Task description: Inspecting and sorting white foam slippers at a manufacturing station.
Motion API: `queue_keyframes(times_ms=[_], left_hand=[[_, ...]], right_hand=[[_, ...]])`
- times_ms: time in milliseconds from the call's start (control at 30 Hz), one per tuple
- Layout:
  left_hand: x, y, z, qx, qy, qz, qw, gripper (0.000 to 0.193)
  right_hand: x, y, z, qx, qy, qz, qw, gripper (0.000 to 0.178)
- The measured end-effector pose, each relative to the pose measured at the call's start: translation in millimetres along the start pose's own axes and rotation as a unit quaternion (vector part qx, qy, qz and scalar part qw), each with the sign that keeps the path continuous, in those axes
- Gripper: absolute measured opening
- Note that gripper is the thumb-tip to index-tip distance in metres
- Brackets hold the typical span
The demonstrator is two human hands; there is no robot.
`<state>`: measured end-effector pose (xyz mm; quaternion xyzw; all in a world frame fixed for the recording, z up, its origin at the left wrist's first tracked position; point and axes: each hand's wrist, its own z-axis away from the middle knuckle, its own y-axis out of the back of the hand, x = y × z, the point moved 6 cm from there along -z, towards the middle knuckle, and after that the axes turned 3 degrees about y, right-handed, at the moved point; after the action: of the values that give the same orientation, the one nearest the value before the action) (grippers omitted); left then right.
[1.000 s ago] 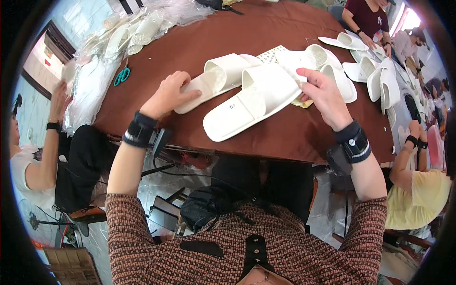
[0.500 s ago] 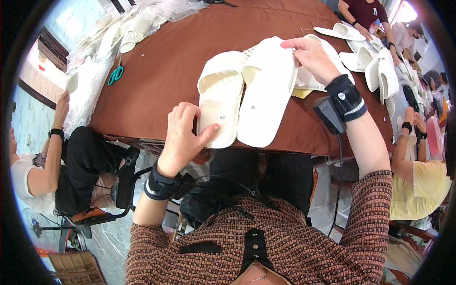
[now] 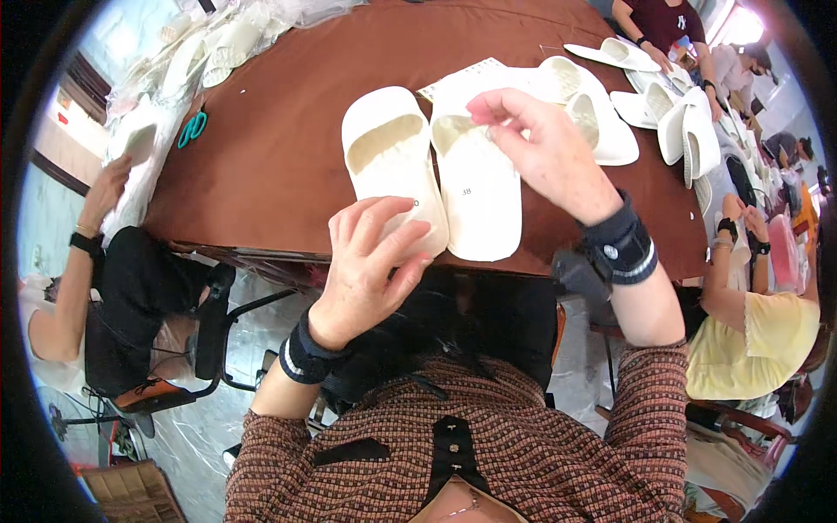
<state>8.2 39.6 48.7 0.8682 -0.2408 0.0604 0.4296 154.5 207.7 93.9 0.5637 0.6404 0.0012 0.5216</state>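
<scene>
Two white open-toed slippers lie side by side on the brown cloth, heels toward me. The left slipper [image 3: 384, 135] has a wide strap over its front. My left hand [image 3: 370, 261] is over its heel, fingers spread. The right slipper [image 3: 481, 205] lies close beside it, and its strap end is partly hidden by my right hand [image 3: 549, 148]. That hand hovers above it with bent fingers and the thumb apart from the forefinger; I see nothing held in it. More white slippers [image 3: 602, 118] lie just beyond my right hand.
Teal-handled scissors [image 3: 193, 130] rest at the left of the brown table cloth [image 3: 270, 166]. White slippers in clear plastic [image 3: 231, 52] are heaped at the far left, and more slippers [image 3: 693, 131] crowd the right edge. Other people sit on both sides.
My right hand has left the right slipper's toe edge and come nearer and left, over its strap end. My left hand has shifted right across the left slipper's heel.
</scene>
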Motion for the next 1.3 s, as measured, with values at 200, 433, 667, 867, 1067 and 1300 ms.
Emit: queue_keyframes(times_ms=[200, 433, 667, 867, 1067, 1300], left_hand=[[19, -17, -2, -0.023, -0.032, -0.02, 0.999, 0.036], [20, -20, 0, -0.023, -0.002, -0.036, 0.999, 0.039], [20, -21, 0, -0.012, -0.003, -0.036, 0.999, 0.038], [20, -21, 1, -0.006, 0.004, -0.034, 0.999, 0.038], [19, -23, 1, -0.004, 0.003, -0.034, 0.999, 0.038], [19, -21, 1, -0.008, 0.007, -0.03, 1.0, 0.038]], right_hand=[[-13, -30, 31, -0.007, -0.031, -0.098, 0.995, 0.024], [6, -44, 38, -0.015, -0.033, -0.037, 0.999, 0.029], [4, -45, 40, -0.008, -0.015, -0.023, 1.0, 0.028], [2, -49, 38, 0.009, 0.019, 0.041, 0.999, 0.026], [-1, -53, 41, 0.044, 0.083, 0.119, 0.989, 0.026], [5, -44, 43, 0.018, -0.027, -0.056, 0.998, 0.023]])
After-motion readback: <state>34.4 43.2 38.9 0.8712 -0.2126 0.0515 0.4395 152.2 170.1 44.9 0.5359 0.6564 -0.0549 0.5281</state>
